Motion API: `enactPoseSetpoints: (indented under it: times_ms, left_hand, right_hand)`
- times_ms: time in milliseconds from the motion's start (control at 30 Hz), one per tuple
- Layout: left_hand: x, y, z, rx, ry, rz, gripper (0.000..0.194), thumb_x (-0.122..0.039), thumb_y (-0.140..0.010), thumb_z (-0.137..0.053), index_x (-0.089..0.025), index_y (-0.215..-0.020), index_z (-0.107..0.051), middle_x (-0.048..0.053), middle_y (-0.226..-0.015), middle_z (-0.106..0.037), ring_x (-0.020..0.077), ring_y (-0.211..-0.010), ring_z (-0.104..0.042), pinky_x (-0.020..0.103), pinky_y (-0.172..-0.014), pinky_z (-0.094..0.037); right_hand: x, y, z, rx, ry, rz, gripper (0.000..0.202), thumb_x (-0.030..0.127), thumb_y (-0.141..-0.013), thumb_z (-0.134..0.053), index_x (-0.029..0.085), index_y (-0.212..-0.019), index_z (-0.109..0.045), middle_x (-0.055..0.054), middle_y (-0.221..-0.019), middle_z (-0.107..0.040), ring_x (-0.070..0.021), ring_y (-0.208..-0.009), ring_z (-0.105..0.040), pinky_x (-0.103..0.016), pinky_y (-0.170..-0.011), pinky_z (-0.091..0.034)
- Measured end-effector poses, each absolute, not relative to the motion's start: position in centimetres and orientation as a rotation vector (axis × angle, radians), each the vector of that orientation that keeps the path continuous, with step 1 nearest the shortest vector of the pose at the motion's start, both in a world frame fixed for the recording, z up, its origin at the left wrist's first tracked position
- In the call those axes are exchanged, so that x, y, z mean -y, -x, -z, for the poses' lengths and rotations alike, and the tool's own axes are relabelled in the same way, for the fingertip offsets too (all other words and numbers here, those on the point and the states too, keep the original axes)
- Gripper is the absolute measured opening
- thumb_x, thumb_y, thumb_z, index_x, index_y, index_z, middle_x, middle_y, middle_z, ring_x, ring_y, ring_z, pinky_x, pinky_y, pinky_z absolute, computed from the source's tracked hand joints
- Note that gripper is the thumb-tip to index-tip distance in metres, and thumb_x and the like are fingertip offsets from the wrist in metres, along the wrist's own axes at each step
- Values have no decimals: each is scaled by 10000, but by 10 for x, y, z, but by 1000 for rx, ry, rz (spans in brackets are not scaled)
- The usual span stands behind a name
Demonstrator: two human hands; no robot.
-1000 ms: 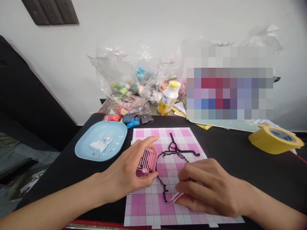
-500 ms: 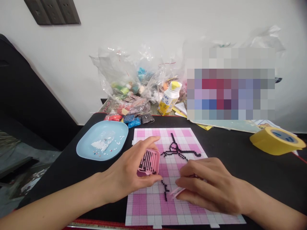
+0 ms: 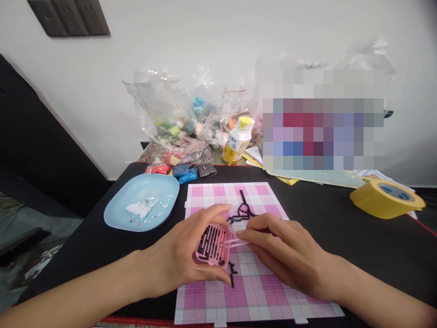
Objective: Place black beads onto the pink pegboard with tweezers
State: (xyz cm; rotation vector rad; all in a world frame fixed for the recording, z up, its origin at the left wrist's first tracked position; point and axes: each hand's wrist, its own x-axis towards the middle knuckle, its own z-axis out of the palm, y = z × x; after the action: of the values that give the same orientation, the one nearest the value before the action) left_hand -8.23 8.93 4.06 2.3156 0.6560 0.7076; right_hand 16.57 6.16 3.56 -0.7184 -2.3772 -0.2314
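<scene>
My left hand (image 3: 186, 248) holds a small pink tray (image 3: 214, 245) between thumb and fingers, tilted above the pegboard. Rows of black beads lie in the tray's grooves. My right hand (image 3: 290, 255) pinches pink tweezers (image 3: 235, 243), whose tips are at the tray's right side; whether they grip a bead is too small to tell. Beneath both hands lies the pink and white checked pegboard (image 3: 201, 314). Lines of black beads (image 3: 243, 198) branch over its upper part, partly hidden by my right hand, and a short line (image 3: 232, 275) shows below the tray.
On the left, a blue plate (image 3: 114, 214) holds white beads and a small bag. Colored bead packets (image 3: 187, 175), a white and yellow bottle (image 3: 238, 141) and clear bags (image 3: 160, 105) stand behind. A yellow tape roll (image 3: 378, 200) lies right, near a blurred area.
My right hand has moved up and left, bringing the tweezers from low over the pegboard to the tray. My left hand and the tray have come slightly lower.
</scene>
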Motion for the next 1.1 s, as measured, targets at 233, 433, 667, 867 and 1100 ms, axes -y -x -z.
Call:
enactPoseSetpoints:
  times_ms: [233, 433, 667, 867, 1100]
  left_hand:
    - [-89, 81, -41, -646, -2310, -728, 905, -476, -762, -791, -392, -1453, -213, 35, -1198, -618, 231, -1055, -642, 382, -974, -500]
    - [-88, 82, -41, -648, -2308, -723, 928, -451, -745, -814, -399, -1451, -214, 23, -1202, -618, 222, -1061, -639, 360, -972, -500]
    - [-88, 82, -43, -651, -2313, -708, 948, -423, -733, -830, -394, -1454, -215, 33, -1199, -626, 241, -1055, -651, 376, -952, -519]
    - [-88, 82, -42, -657, -2309, -705, 940, -454, -740, -815, -386, -1459, -213, 56, -1186, -626, 271, -1044, -659, 436, -951, -522]
    - [-87, 82, -43, -707, -2312, -676, 930, -475, -742, -806, -395, -1447, -206, 46, -1215, -614, 261, -1085, -637, 423, -977, -506]
  right_hand:
    - [-63, -166, -36, 2409, 706, 202, 231, 121, -1007, -356, 137, -1159, -529, -62, -910, -611, -127, -779, -637, -224, -556, -493]
    - [-63, -164, -35, 2415, 708, 181, 238, 132, -1013, -348, 140, -1151, -542, -62, -924, -616, -122, -792, -636, -223, -582, -503]
    - [-63, -164, -35, 2416, 712, 180, 238, 143, -1016, -337, 143, -1117, -552, -59, -905, -625, -119, -769, -636, -219, -568, -499]
    - [-62, -167, -34, 2390, 676, 216, 224, 104, -986, -377, 133, -1122, -552, -58, -883, -619, -126, -766, -627, -223, -570, -494]
    - [-63, -167, -35, 2378, 676, 222, 207, 85, -962, -403, 119, -1095, -558, -67, -881, -613, -134, -749, -617, -227, -550, -483]
